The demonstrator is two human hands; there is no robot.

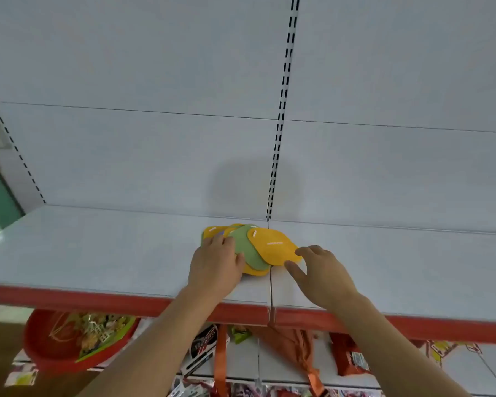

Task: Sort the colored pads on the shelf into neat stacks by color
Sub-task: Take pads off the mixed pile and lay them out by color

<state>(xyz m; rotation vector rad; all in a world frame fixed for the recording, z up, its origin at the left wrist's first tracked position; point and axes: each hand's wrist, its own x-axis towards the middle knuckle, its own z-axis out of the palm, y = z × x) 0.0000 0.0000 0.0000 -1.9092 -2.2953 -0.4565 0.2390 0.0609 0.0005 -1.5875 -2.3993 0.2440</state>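
Head cam: there's a messy little pile of colored pads on the white shelf, right at the seam between 2 shelf panels. A yellow pad sits on top at the right, overlapping a green pad, with more yellow ones peeking out underneath. The left hand lies flat on the pile's left side, fingers stretched out and pressing, not gripping. The right hand is spread wide, fingers touching the yellow pad's near corner. A red basin sits on the lower shelf.
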